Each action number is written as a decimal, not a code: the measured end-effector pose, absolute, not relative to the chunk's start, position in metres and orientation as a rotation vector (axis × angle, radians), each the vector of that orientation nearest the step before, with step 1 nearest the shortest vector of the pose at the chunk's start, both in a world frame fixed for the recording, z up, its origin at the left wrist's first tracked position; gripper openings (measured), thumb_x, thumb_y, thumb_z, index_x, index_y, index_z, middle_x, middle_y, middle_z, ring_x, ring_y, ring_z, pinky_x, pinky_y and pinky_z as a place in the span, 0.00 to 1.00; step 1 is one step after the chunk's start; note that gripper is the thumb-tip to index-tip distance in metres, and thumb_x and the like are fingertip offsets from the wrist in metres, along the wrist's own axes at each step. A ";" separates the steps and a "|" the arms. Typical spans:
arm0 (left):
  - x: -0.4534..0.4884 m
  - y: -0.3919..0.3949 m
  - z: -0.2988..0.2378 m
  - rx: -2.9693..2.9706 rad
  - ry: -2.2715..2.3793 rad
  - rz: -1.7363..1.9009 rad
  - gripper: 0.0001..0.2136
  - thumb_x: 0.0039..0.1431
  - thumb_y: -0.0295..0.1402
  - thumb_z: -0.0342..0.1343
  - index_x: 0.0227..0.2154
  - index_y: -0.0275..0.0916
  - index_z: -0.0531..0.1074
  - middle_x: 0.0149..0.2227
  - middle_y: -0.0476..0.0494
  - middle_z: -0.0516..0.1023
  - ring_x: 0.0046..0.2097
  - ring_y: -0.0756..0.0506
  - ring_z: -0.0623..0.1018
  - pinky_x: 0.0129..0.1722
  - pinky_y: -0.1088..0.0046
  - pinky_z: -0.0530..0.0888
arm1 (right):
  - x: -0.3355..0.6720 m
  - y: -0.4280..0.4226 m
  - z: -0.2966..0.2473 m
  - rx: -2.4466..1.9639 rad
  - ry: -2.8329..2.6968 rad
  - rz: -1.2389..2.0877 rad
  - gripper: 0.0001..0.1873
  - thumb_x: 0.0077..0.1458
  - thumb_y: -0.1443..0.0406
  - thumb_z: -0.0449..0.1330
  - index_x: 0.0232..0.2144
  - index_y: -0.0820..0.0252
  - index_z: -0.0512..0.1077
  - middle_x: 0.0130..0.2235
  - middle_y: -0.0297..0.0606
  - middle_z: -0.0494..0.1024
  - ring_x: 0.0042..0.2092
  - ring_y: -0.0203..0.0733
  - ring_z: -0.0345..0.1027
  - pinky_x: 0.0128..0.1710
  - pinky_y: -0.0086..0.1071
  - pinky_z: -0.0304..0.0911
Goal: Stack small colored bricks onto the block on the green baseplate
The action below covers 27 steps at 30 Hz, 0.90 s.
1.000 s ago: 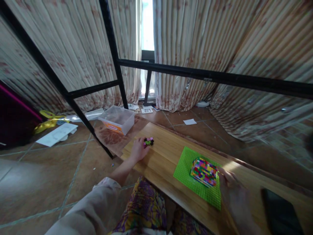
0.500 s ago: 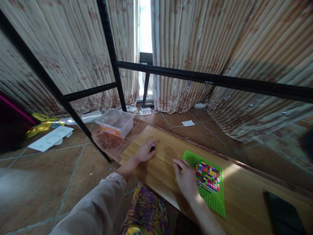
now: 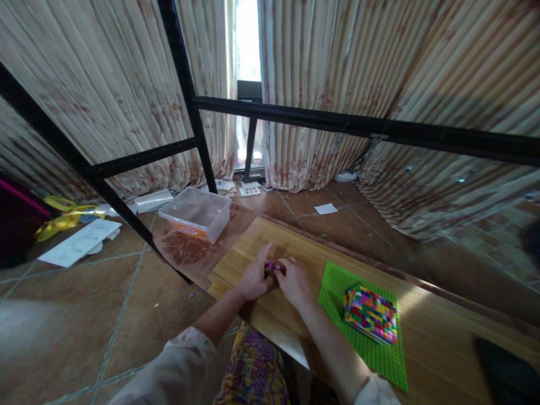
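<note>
Right hand (image 3: 294, 279) moved left off green baseplate (image 3: 332, 284) to meet left hand (image 3: 253, 281) — fingers of both now pinching the same small purple bricks (image 3: 275, 268), left end of table (image 3: 253, 236); brick stack (image 3: 372, 314) untouched at right

Right hand (image 3: 295, 283) has been moved from beside the multicolored brick stack (image 3: 372, 315) to the left hand (image 3: 254, 281). Small bricks (image 3: 274, 268), earlier held by the left alone, are now gripped by both.

smooth wooden table (image 3: 439, 337), plastic bricks (image 3: 372, 314)
</note>
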<state>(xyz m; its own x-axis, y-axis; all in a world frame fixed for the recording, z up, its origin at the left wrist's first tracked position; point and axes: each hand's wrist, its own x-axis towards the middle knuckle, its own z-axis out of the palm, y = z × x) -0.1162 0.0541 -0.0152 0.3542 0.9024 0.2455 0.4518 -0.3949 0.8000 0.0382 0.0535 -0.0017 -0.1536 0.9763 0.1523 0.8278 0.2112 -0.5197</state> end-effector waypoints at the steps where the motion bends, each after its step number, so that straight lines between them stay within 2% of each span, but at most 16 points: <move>1: -0.117 0.055 -0.015 1.988 1.178 0.936 0.43 0.46 0.23 0.51 0.66 0.38 0.39 0.52 0.41 0.74 0.55 0.44 0.71 0.60 0.60 0.64 | 0.034 0.054 -0.001 -1.693 -2.049 0.442 0.10 0.54 0.66 0.57 0.39 0.57 0.75 0.39 0.40 0.76 0.43 0.43 0.69 0.44 0.33 0.60; 6: -0.117 0.056 -0.014 2.027 1.198 0.930 0.41 0.43 0.22 0.50 0.64 0.39 0.48 0.50 0.42 0.74 0.59 0.42 0.66 0.63 0.57 0.58 | 0.027 0.054 0.000 -1.770 -1.977 0.405 0.09 0.55 0.68 0.55 0.35 0.56 0.75 0.38 0.41 0.75 0.43 0.44 0.67 0.45 0.34 0.58; 9: -0.116 0.056 -0.014 2.025 1.222 0.931 0.39 0.43 0.23 0.50 0.63 0.40 0.51 0.50 0.43 0.74 0.58 0.43 0.68 0.62 0.58 0.61 | 0.031 0.051 0.000 -1.738 -1.887 0.437 0.08 0.54 0.68 0.55 0.33 0.57 0.75 0.36 0.40 0.76 0.42 0.44 0.67 0.45 0.35 0.58; 12: -0.116 0.057 -0.016 2.049 1.216 0.939 0.37 0.42 0.22 0.50 0.61 0.38 0.55 0.54 0.40 0.71 0.58 0.42 0.68 0.61 0.59 0.63 | 0.038 0.047 0.001 -1.642 -1.714 0.529 0.06 0.53 0.67 0.56 0.30 0.58 0.74 0.33 0.39 0.75 0.39 0.43 0.67 0.44 0.36 0.59; 17: -0.117 0.059 -0.019 2.136 1.212 0.949 0.35 0.43 0.21 0.49 0.59 0.35 0.59 0.60 0.36 0.65 0.62 0.41 0.63 0.62 0.57 0.62 | 0.052 0.026 0.020 -1.230 -1.103 1.027 0.07 0.48 0.61 0.63 0.30 0.57 0.75 0.31 0.34 0.77 0.36 0.38 0.68 0.40 0.33 0.62; 21: -0.117 0.061 -0.021 2.190 1.216 0.947 0.32 0.44 0.21 0.49 0.58 0.35 0.60 0.60 0.35 0.64 0.62 0.40 0.64 0.62 0.57 0.64 | 0.070 -0.003 0.045 -0.838 -0.599 1.460 0.08 0.46 0.64 0.67 0.33 0.55 0.76 0.32 0.30 0.78 0.36 0.33 0.70 0.39 0.28 0.64; 27: -0.117 0.064 -0.022 2.237 1.229 0.961 0.30 0.45 0.22 0.49 0.56 0.34 0.63 0.58 0.35 0.66 0.60 0.40 0.67 0.61 0.57 0.65 | 0.095 -0.034 0.066 -0.581 -0.275 1.621 0.08 0.46 0.67 0.66 0.33 0.56 0.77 0.34 0.30 0.80 0.35 0.31 0.73 0.38 0.25 0.68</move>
